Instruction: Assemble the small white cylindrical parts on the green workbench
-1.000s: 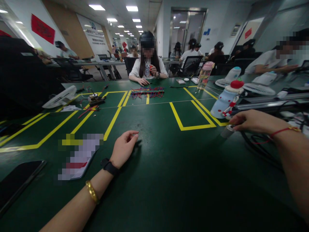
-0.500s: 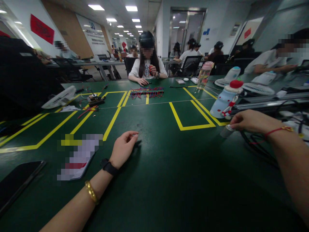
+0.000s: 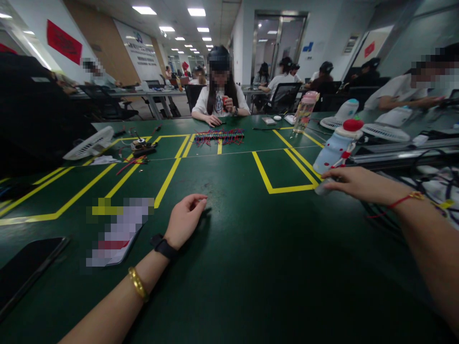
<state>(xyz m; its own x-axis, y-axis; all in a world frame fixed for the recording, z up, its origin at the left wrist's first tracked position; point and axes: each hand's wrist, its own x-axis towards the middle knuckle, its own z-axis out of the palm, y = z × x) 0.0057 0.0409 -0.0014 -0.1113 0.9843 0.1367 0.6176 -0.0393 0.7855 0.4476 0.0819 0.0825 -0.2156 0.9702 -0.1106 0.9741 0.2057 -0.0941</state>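
Cylinder: prob. stiff, light; best gripped round sides. R. hand: fingers pinch near end; L. hand: half-curled, apparently empty.

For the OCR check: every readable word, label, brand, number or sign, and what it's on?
Nothing legible.
Wall sign: logo and lettering, blurred.
Red wall poster: markings too dark, blurred.
White T-shirt: print too small.
Pale wall notice: too small.
Flat pixelated item: masked.
Grey cylinder in right hand: none discernible.
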